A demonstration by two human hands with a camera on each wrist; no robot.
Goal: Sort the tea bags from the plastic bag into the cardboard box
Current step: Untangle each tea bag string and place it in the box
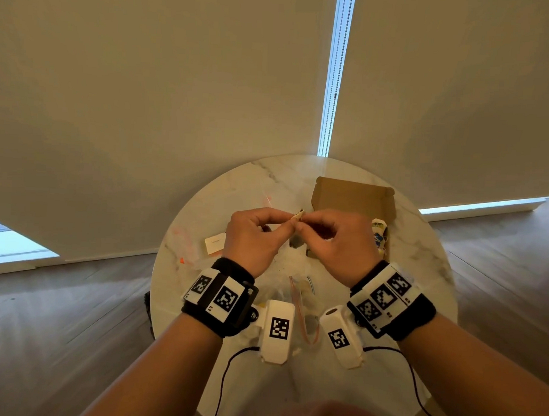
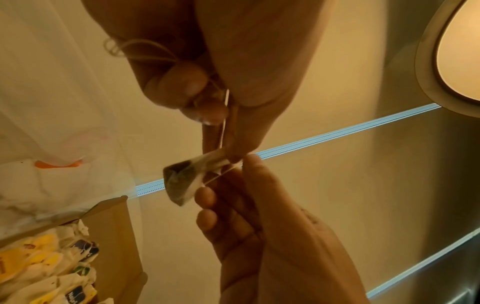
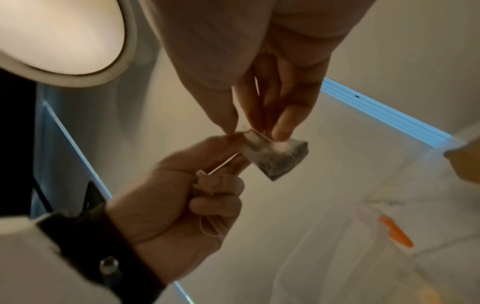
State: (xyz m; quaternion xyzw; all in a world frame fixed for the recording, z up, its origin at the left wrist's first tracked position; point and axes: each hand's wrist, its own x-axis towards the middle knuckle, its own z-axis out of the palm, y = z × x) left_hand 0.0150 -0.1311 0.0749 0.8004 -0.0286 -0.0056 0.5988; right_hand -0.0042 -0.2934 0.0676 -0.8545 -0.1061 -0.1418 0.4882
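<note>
both hands are raised together above the middle of the round white marble worktop (image 1: 421,244), wrists level and knuckles turned up. left hand (image 1: 250,238) pinches one end of a small pyramid-shaped mesh tea bag with dark leaves inside (image 3: 275,156) between thumb and forefinger, while its curled lower fingers trap a bunch of thin white string (image 3: 210,226) against the palm. right hand (image 1: 334,238) pinches the same tea bag's top edge with thumb and fingertips, so the bag hangs in the air between the two hands, clear of the worktop.

the tea bag looks very light, soft and easy to tear; a gentle pinch on the sealed top seam should serve better than squeezing the leaf-filled belly, and i judge the loose string likely to snag unless it is kept gathered.

below and between the wrists lies the crumpled clear plastic bag with a reddish zip strip (image 1: 295,289). just to the right of the hands, on the far right part of the worktop, stands the open brown cardboard box (image 1: 354,198), its lid flap tilted back. inside it the left wrist view shows rows of tea bags with yellow and dark blue paper tags (image 2: 52,267). a small white card (image 1: 215,243) lies to the left of the left hand.
</note>
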